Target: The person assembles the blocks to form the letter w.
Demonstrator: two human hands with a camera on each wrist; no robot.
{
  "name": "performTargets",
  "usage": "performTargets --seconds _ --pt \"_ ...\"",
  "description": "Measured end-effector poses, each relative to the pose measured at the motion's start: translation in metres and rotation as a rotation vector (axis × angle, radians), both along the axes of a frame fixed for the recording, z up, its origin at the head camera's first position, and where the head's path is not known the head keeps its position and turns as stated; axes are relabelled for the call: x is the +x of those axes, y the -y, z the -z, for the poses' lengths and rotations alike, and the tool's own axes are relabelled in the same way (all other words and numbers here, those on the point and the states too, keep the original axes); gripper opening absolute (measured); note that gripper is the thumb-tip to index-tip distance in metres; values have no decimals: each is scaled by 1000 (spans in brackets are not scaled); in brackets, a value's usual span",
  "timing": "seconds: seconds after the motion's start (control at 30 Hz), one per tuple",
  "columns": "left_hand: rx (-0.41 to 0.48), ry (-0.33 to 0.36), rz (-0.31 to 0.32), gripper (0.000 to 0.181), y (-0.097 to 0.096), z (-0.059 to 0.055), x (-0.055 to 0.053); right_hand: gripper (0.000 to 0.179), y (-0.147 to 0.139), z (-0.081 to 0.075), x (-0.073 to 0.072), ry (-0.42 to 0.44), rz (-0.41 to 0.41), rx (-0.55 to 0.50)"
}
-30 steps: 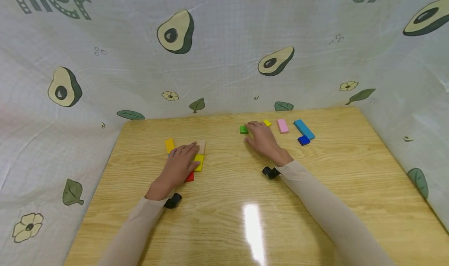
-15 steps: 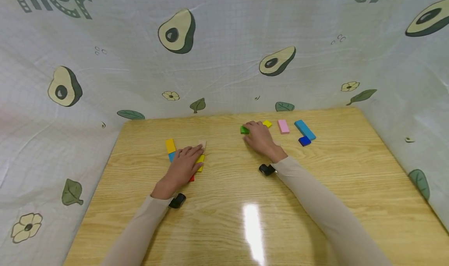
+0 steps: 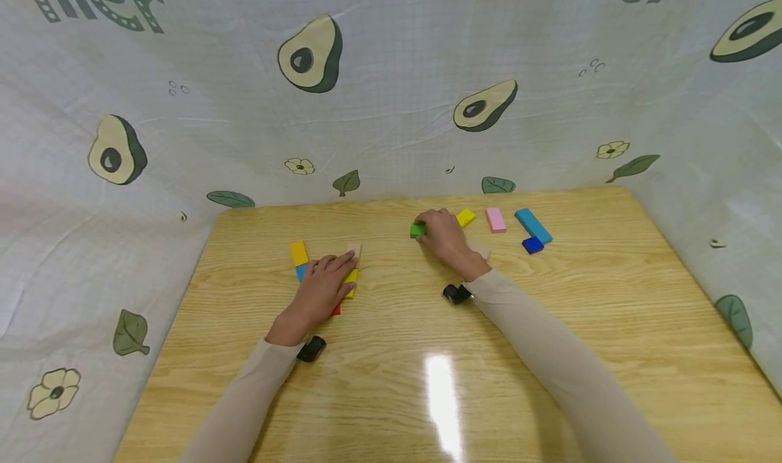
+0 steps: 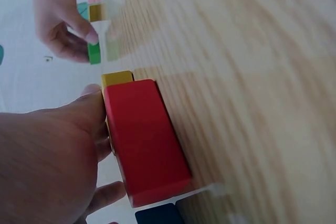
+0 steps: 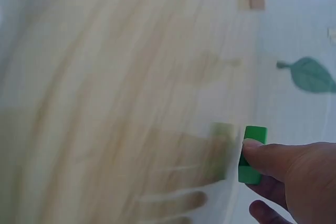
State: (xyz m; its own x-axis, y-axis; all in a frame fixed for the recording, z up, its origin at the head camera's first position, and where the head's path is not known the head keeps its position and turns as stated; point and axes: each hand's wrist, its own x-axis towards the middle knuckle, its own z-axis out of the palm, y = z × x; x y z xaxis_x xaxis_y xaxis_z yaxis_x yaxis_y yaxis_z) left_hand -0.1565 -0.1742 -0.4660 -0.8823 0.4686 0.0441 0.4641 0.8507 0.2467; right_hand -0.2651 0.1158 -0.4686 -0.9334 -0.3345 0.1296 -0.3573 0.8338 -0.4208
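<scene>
My right hand (image 3: 444, 237) pinches a green block (image 3: 417, 231) between thumb and fingers near the back of the table. In the right wrist view the thumb lies across that green block (image 5: 250, 174). Over a cluster of blocks at the left, my left hand (image 3: 320, 288) rests with its fingers spread, covering part of them. Around it show an orange-yellow block (image 3: 299, 253), a blue block (image 3: 301, 271), a plain wooden block (image 3: 354, 249) and a yellow block (image 3: 351, 286). The red block (image 4: 149, 145) fills the middle of the left wrist view, beside the thumb.
Right of the right hand lie a yellow block (image 3: 466, 217), a pink block (image 3: 495, 220), a long light blue block (image 3: 533, 225) and a dark blue block (image 3: 533, 245). A plain wooden block (image 3: 480, 249) is partly behind the right wrist. A printed cloth (image 3: 391, 110) borders the table.
My right hand has closed on the green block and drawn it slightly left and nearer. The left hand has shifted a little right over the cluster, uncovering the blue block.
</scene>
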Motion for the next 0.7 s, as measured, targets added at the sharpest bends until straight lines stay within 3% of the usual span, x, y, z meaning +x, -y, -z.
performTargets --seconds 0.47,0.7 --pt "6 46 -12 53 0 0 -1 33 58 -2 10 -25 -135 -36" --pt "3 41 -16 53 0 -1 0 33 73 0 9 -21 -145 -47"
